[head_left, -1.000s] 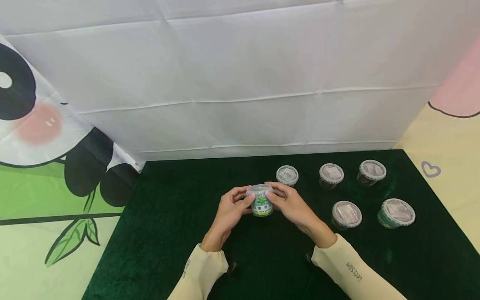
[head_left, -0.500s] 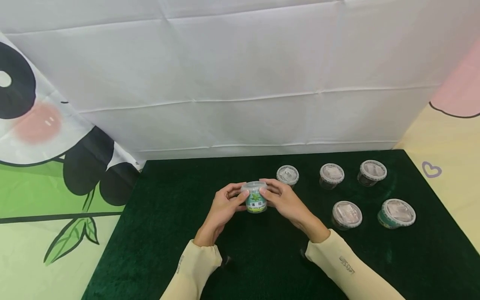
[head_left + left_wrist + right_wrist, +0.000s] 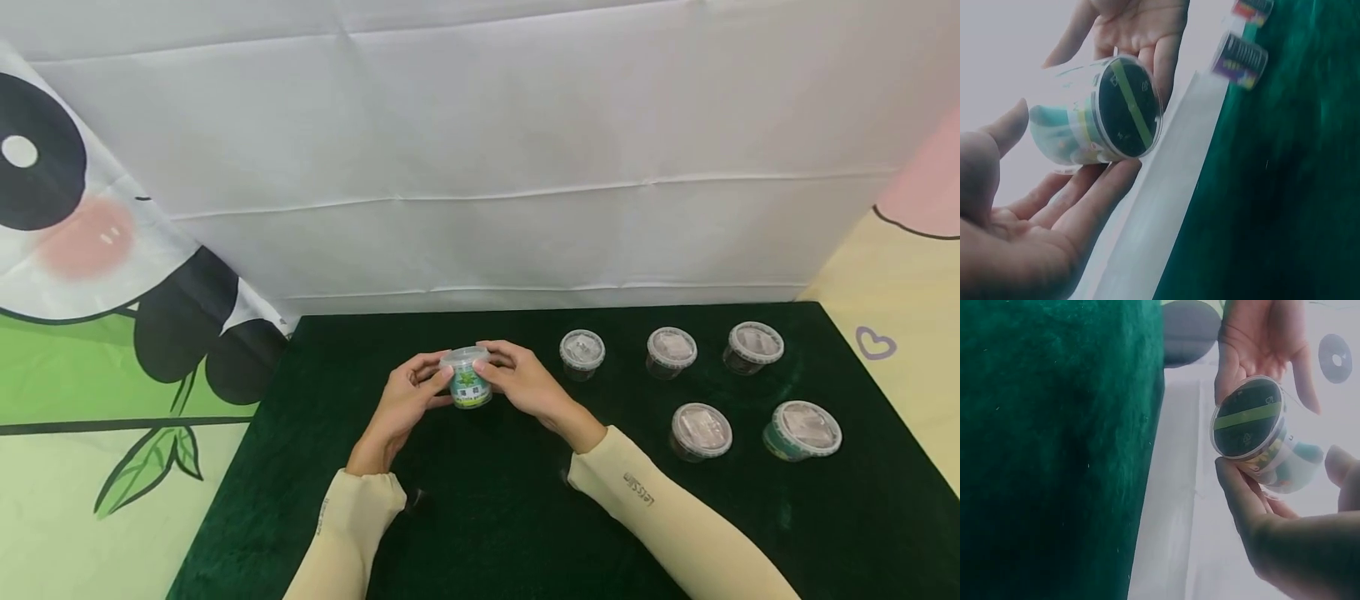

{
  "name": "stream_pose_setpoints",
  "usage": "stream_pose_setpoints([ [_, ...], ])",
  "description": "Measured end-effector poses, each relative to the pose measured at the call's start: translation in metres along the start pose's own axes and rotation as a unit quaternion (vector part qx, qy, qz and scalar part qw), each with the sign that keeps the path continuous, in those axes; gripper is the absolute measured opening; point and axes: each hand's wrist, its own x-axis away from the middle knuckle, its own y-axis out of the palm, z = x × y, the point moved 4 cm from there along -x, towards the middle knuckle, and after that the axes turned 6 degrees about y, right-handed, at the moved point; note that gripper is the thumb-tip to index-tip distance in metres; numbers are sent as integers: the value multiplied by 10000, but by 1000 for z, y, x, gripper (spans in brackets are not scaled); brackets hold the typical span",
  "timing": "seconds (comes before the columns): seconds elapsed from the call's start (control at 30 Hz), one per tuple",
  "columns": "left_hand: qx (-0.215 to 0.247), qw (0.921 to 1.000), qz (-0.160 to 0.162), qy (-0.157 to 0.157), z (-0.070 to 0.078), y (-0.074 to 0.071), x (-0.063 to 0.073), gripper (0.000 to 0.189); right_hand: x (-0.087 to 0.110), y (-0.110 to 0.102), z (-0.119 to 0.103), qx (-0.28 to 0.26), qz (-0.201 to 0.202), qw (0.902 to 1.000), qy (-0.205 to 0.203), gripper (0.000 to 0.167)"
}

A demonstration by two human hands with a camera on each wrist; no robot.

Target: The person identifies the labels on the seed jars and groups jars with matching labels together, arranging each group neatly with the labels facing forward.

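Note:
A small clear plastic tub (image 3: 471,383) with a translucent lid and a teal and green label is held up off the table between two hands. My left hand (image 3: 401,404) grips its left side, thumb on the front near the lid. Against the other side, my right hand (image 3: 528,387) holds it the same way, fingers partly hidden behind. In the left wrist view the tub's dark base (image 3: 1130,106) with a green stripe shows, clear of the cloth. The right wrist view also has this base (image 3: 1247,419), with fingertips at its edge.
Three lidded tubs stand along the back: one nearest the hands (image 3: 582,353), a middle one (image 3: 671,352), and one farther right (image 3: 753,347). Two more, a dark tub (image 3: 701,431) and a teal one (image 3: 802,430), stand in front. Dark green cloth (image 3: 480,533) covers the table; a white sheet (image 3: 480,167) hangs behind.
Both hands have carried the tub leftward and slightly toward the back, away from the nearest back-row tub, which now shows whole. The view has shifted slightly; the standing tubs stay put.

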Motion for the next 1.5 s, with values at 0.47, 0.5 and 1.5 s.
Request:
stream_pose_setpoints([
  [0.47,-384,9992,-72,100,-12,-68,-3,53,-47,43,-5,393,-223,9988,-204,53],
  [0.5,-393,9991,-83,111,-13,-72,-3,54,-50,46,-5,400,-238,9987,-215,54],
  [1.5,-235,9983,-142,517,-46,-140,-29,59,-120,86,6,1194,19,9902,-720,59],
])
